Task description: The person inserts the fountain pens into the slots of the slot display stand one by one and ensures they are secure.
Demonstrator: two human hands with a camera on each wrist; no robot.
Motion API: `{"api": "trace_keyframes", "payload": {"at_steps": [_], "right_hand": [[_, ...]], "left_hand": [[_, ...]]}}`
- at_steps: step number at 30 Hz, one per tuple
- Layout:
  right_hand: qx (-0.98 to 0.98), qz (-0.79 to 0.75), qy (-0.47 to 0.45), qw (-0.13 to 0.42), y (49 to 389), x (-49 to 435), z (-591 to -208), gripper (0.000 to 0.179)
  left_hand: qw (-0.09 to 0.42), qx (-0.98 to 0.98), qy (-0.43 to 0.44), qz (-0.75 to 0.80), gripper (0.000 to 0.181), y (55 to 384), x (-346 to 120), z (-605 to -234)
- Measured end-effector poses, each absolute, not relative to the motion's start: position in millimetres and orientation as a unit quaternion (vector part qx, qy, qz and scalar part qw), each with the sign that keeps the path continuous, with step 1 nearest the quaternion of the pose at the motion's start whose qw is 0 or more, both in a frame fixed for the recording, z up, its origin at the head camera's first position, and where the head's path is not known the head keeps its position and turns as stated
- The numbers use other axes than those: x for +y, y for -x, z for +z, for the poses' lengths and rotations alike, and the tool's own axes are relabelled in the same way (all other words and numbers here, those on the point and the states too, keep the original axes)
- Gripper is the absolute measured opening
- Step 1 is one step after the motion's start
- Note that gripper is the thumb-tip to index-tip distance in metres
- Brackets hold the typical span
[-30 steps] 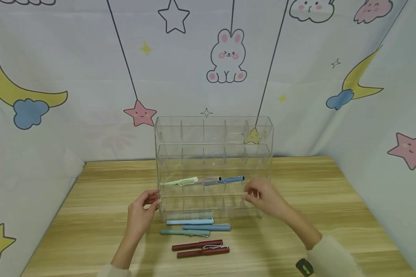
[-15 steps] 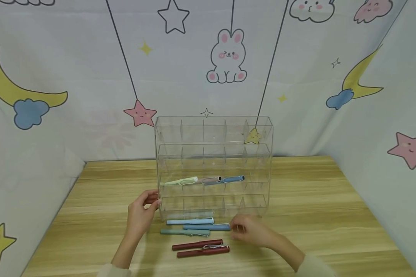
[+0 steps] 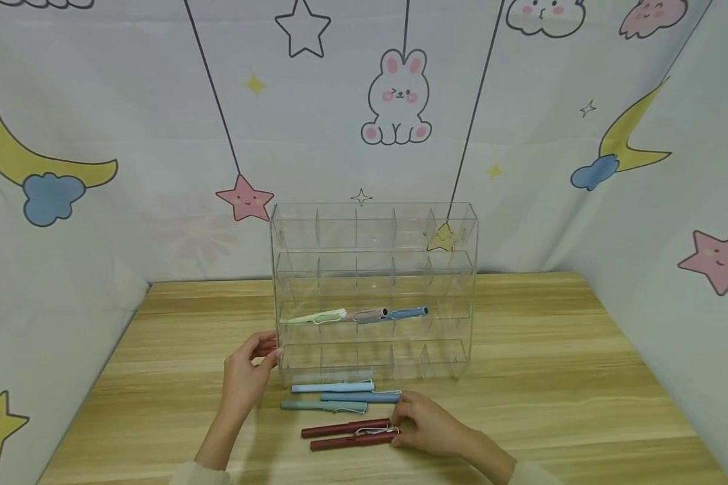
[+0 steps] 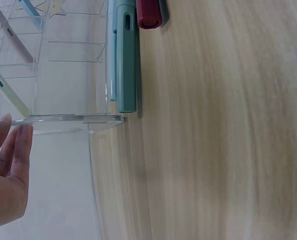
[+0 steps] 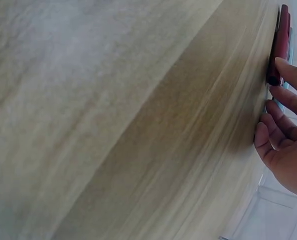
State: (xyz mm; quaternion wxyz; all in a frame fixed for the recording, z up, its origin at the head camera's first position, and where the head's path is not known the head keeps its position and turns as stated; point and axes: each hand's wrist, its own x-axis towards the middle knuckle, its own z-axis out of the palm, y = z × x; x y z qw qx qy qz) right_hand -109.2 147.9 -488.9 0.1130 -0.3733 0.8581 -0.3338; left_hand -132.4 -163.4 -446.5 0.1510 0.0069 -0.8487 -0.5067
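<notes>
A clear acrylic rack with divided tiers stands on the table. My left hand pinches its left side panel between thumb and fingers. Two dark red fountain pens with metal clips lie side by side in front. Bent low over their right ends is my right hand, thumb and forefinger on either side of the nearer pen's end; the pen lies flat. On one rack tier rest a pale green pen, a taupe pen and a blue pen.
Between the rack and the red pens lie a light blue pen, a mid-blue pen and a green pen. Wood-grain table extends on both sides. A printed white cloth hangs behind and beside it.
My right hand has left the rack's right side and come down toward me to the right ends of the dark red pens. The left hand stays at the rack.
</notes>
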Motion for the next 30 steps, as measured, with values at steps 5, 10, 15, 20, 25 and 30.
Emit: {"api": "trace_keyframes", "payload": {"at_steps": [5,10,15,20,25,30], "right_hand": [[0.868,-0.316,0.366,0.112,108.4,146.8,-490.6,0.013],[0.871,-0.307,0.369,0.105,107.8,146.4,-490.8,0.013],[0.869,-0.305,0.377,0.097,106.8,146.8,-491.3,0.013],[0.861,-0.310,0.393,0.087,107.2,147.6,-491.4,0.013],[0.851,-0.322,0.405,0.089,108.1,147.9,-491.3,0.012],[0.837,-0.336,0.427,0.068,108.8,147.6,-489.5,0.012]], "left_hand": [[0.147,-0.849,-0.012,-0.507,0.024,132.4,-163.4,-446.1],[0.148,-0.849,-0.013,-0.507,0.024,132.3,-163.3,-446.3],[0.150,-0.849,-0.012,-0.506,0.023,132.2,-163.3,-446.2],[0.143,-0.848,-0.016,-0.509,0.024,131.9,-163.4,-445.0],[0.141,-0.847,-0.019,-0.512,0.024,131.9,-163.0,-444.4],[0.144,-0.847,-0.020,-0.512,0.024,131.9,-163.1,-444.5]]}}
